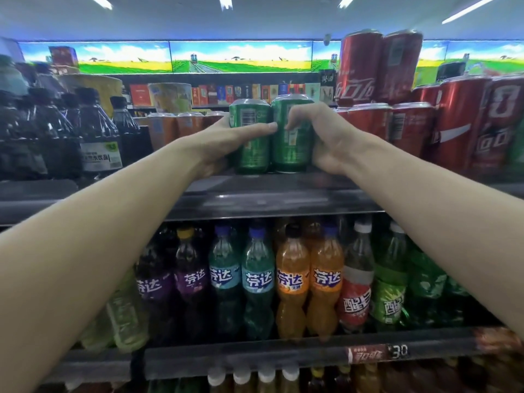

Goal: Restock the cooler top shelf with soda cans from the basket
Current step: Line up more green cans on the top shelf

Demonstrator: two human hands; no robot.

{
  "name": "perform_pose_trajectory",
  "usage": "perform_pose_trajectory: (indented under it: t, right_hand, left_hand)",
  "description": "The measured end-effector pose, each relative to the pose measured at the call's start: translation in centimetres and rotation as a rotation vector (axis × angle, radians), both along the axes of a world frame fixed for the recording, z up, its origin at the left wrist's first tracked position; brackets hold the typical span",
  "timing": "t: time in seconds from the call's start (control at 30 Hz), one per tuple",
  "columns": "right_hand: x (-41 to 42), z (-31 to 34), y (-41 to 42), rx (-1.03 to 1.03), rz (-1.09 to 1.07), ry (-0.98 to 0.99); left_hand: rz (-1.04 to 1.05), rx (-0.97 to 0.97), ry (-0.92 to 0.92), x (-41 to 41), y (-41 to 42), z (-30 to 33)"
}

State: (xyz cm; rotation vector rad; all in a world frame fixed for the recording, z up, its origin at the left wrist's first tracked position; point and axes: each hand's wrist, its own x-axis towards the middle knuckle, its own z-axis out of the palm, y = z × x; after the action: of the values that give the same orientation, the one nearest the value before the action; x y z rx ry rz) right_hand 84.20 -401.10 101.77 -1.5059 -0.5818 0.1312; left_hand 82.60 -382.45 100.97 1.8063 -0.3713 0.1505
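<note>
Two green soda cans stand side by side near the front of the cooler's top shelf (255, 194). My left hand (226, 140) wraps around the left green can (249, 114), thumb across its front. My right hand (314, 137) grips the right green can (289, 154) from its right side, fingers curled over its front. Both cans are upright, and their bases are at the shelf surface. The basket is out of view.
Red cola cans (411, 129) are stacked two high to the right. Orange cans (175, 129) sit behind on the left, with dark bottles (93, 137) farther left. The shelf below holds several coloured soda bottles (292, 282).
</note>
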Motion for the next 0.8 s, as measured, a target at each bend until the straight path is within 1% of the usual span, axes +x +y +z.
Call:
perform_pose_trajectory:
  t: [0.07,0.13,0.23,0.37,0.47,0.57,0.6,0.67,0.73,0.8]
  right_hand:
    - [0.0,-0.2,-0.1,-0.057,-0.025,-0.025]
    - [0.0,-0.3,-0.3,-0.093,-0.051,-0.027]
    - [-0.3,-0.1,-0.4,-0.171,-0.127,-0.039]
    - [-0.7,0.2,-0.5,-0.366,-0.315,-0.122]
    - [-1.6,0.2,-0.8,-0.507,-0.444,-0.253]
    - [-2.8,-0.7,-1.2,-0.684,-0.622,-0.481]
    - [-3.3,-1.1,-1.2,-0.692,-0.699,-0.571]
    - [-3.8,-1.7,-0.9,-0.636,-0.797,-0.711]
    - [-3.6,-2.1,-0.6,-0.631,-0.798,-0.770]
    - [-3.2,-1.9,-0.3,-0.683,-0.780,-0.780]
  left_hand:
    - [0.019,0.132,0.015,-0.2,0.1,0.0]
    - [0.027,0.205,0.021,-0.7,0.2,0.2]
    - [0.053,0.246,0.036,-0.5,0.6,0.3]
    - [0.073,0.288,0.056,-0.2,0.9,0.5]
    - [0.135,0.311,0.093,-0.6,1.2,0.6]
    - [0.120,0.309,0.135,-0.6,1.3,0.8]
    - [0.107,0.307,0.127,-0.7,1.0,0.8]
    - [0.091,0.312,0.097,-1.1,0.2,0.7]
    - [0.109,0.298,0.081,-0.9,-0.1,0.7]
    - [0.112,0.276,0.085,-0.6,-0.7,0.8]
